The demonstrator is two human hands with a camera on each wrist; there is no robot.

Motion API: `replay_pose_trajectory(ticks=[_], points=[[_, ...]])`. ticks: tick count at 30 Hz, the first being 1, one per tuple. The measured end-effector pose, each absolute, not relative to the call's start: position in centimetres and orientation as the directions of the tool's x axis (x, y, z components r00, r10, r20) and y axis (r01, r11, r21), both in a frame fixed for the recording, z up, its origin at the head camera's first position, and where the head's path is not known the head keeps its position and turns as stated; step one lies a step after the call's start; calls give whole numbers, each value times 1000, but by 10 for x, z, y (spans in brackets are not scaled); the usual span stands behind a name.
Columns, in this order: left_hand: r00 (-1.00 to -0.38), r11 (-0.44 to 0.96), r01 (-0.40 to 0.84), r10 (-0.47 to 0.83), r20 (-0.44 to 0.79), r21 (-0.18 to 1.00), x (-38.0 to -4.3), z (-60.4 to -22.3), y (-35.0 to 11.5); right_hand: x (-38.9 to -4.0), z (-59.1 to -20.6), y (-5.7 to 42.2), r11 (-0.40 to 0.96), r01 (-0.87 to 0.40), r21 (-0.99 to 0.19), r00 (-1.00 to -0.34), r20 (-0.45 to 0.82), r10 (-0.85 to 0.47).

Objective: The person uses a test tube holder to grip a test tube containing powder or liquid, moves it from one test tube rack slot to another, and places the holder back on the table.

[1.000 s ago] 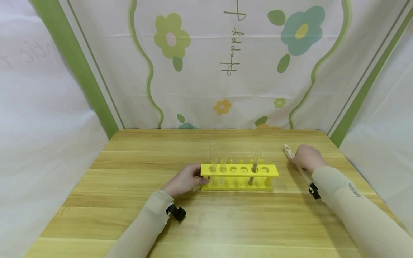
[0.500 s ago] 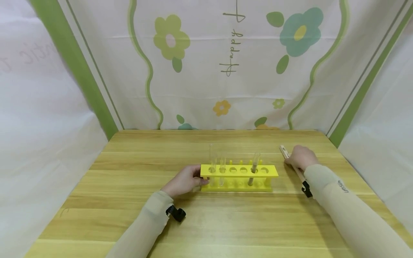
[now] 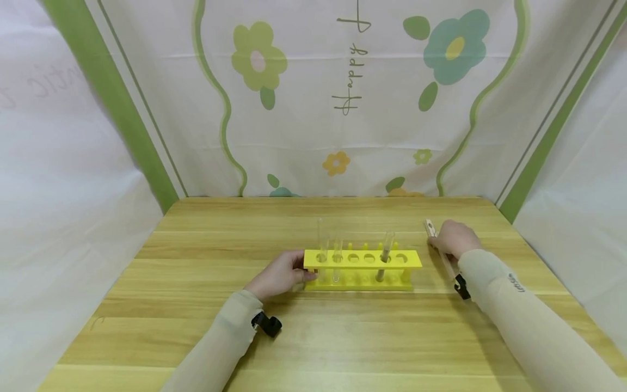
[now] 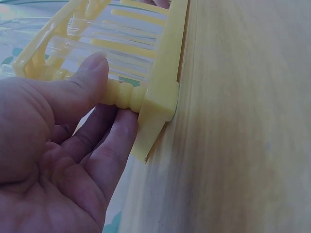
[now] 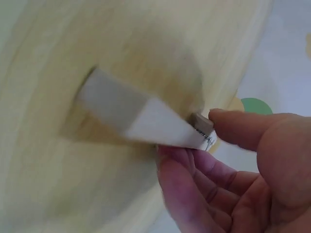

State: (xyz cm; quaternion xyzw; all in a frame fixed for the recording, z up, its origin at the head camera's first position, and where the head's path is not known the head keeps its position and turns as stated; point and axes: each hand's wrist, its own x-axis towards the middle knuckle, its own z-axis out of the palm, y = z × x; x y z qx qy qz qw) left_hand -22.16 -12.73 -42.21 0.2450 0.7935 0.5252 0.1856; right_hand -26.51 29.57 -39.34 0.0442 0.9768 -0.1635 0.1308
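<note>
A yellow test tube rack (image 3: 362,266) stands upright on the table, with two clear test tubes (image 3: 323,240) in its left holes. Farther right in it, a third test tube (image 3: 385,255) has dark grey contents. My left hand (image 3: 278,275) grips the rack's left end post (image 4: 124,94), thumb on one side and fingers on the other. At the right, my right hand (image 3: 456,239) pinches a pale wooden test tube clamp (image 3: 430,226) between thumb and fingers. In the right wrist view the clamp's long body (image 5: 158,121) slants, blurred, above the wood, with small print near the thumb.
The wooden table (image 3: 343,332) extends to a back edge against a printed cloth (image 3: 299,125) with flowers. White cloth also hangs at both sides. Black wrist cameras (image 3: 266,324) are strapped to both sleeves.
My right hand has shifted slightly left toward the rack, carrying the clamp. The left hand has kept its grip and the rack has stayed in place.
</note>
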Motion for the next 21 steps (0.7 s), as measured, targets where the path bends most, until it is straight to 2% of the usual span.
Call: replay_pose_trajectory(ticks=[3, 13, 21], points=[[-809, 332, 194, 586, -41, 923, -228, -433, -128, -265, -395, 295, 947, 123, -296, -967, -249, 47], [-803, 301, 179, 594, -37, 937, -229, -429, -128, -268, -397, 282, 969, 104, -222, -984, -163, 68], [-813, 328, 182, 580, -46, 927, -228, -431, -127, -270, -400, 283, 969, 127, -213, -984, -152, 95]])
